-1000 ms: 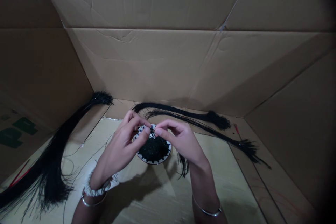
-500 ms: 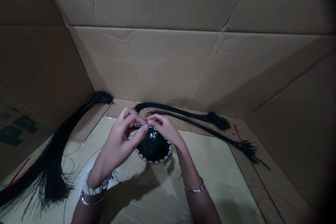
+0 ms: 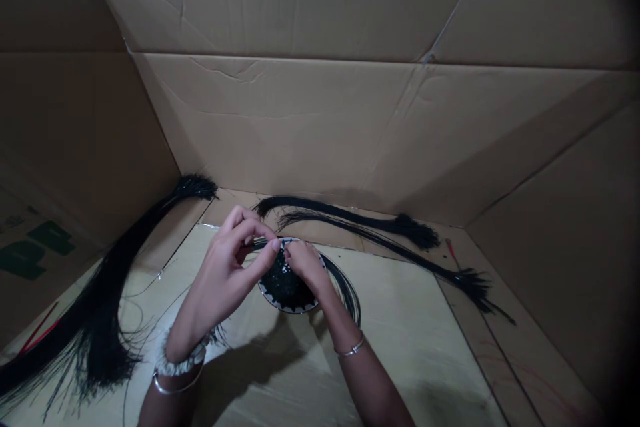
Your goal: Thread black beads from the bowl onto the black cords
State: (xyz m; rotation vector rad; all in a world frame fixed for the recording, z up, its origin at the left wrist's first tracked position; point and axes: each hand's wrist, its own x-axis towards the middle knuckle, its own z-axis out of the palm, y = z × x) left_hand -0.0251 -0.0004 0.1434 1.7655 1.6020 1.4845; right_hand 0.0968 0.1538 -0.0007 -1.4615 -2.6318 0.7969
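A small bowl point(image 3: 295, 310) with a dark-patterned white rim holds a heap of tiny, shiny black pieces point(image 3: 286, 285), like beads. Over its left edge, my left hand point(image 3: 235, 260) is closed, thumb against forefinger, on a bundle of thin black strands point(image 3: 347, 285). That bundle passes behind the bowl and curves down on its right; frayed ends show below my left wrist. My right hand point(image 3: 305, 263) reaches into the bowl with its fingers bunched at the beads. What these fingertips hold, if anything, is hidden.
A thick black strand bundle point(image 3: 107, 300) lies along the left side. Two thinner bundles, one nearer the wall point(image 3: 345, 209) and one in front of it point(image 3: 395, 248), lie at the back. Cardboard walls point(image 3: 280, 120) enclose the pale work board point(image 3: 400, 327) at the back and sides.
My right hand has moved from beside my left fingertips down into the bowl. The strands right of the bowl have come into view. My left hand has barely moved.
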